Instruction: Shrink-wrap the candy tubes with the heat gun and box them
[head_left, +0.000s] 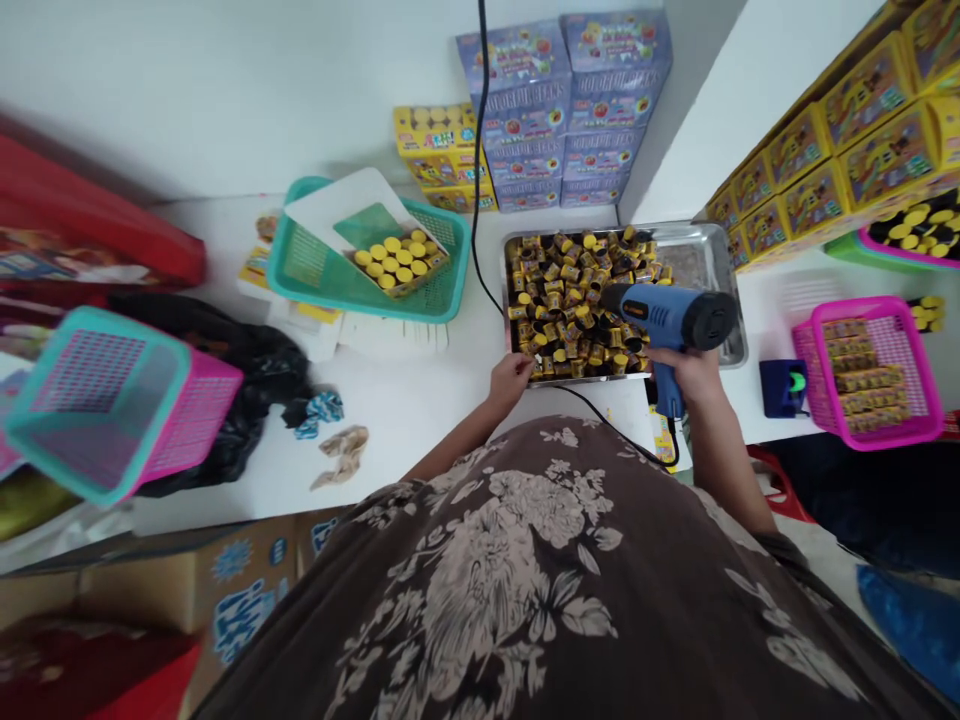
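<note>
Right hand [694, 378] grips heat gun [666, 313]; left hand [511, 379] at tray [701, 262], hold unclear. Looks midway: jars [574, 300] mostly loose, some boxed.

White table [409, 400] against a pale wall [225, 90] with jutting corner [742, 100].

Stacked cartons [525, 112] and a tray [694, 262] of small tubs [570, 274] show a packing workshop.

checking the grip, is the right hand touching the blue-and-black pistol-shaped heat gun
Touching: the head view shows the right hand closed around the blue-and-black pistol-shaped heat gun at the top of its handle.
</note>
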